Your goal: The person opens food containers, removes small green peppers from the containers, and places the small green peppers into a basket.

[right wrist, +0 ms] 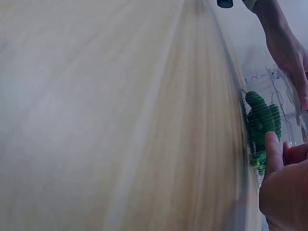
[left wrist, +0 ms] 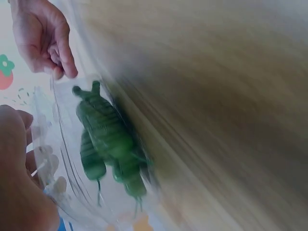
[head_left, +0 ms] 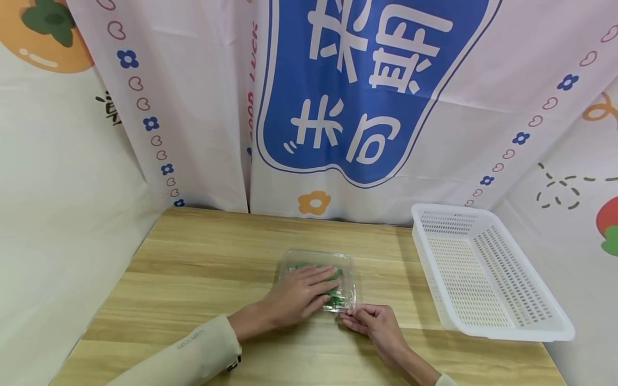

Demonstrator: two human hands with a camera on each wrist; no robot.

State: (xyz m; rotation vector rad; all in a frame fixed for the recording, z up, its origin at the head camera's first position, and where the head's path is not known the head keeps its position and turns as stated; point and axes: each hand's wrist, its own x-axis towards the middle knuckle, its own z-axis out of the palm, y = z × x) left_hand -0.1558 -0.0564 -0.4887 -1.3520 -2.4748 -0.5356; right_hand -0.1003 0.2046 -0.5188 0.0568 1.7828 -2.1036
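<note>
A clear plastic clamshell box (head_left: 350, 262) lies on the wooden table near the middle. Through its wall show dark green ridged pieces (left wrist: 108, 130), some with thin strands at one end; their kind I cannot tell. My left hand (head_left: 299, 295) rests on top of the box with its fingers stretched across the lid, partly hiding the contents. At the front right corner my right hand (head_left: 379, 327) pinches the box's edge between thumb and fingers. In the right wrist view, the right index finger (right wrist: 273, 151) overlaps the box's side, in front of the green pieces.
A white perforated plastic basket (head_left: 434, 292) stands on the right side of the wooden table (head_left: 193, 279). Printed cloth (head_left: 207, 134) hangs behind the table's back edge, with more cloth at both sides.
</note>
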